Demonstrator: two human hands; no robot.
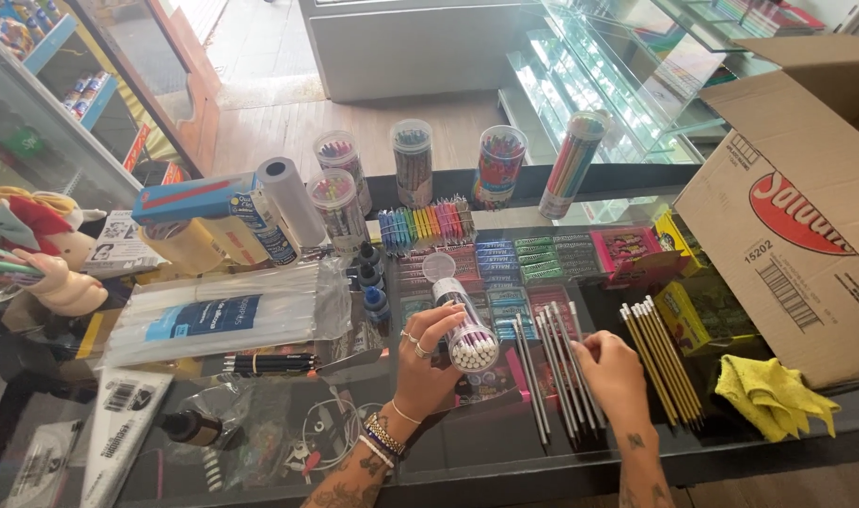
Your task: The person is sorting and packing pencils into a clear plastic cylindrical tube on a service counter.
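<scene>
At the near edge of the glass counter, the left hand wraps its ringed fingers around a clear plastic tube packed with white-tipped pencils, holding it tilted with the open mouth toward the camera. The tube's round lid lies just beyond it on the counter. The right hand rests on a row of loose grey pencils spread on the glass, its fingers curled down onto their near ends (whether it pinches one, I cannot tell). Just right of it lies a second row of yellow pencils, and past those a crumpled yellow cloth below an open cardboard box. To the left sits a bag of clear sticks. Farther back, small flat boxes lie in rows, and behind them stand tall clear canisters of coloured pencils.
</scene>
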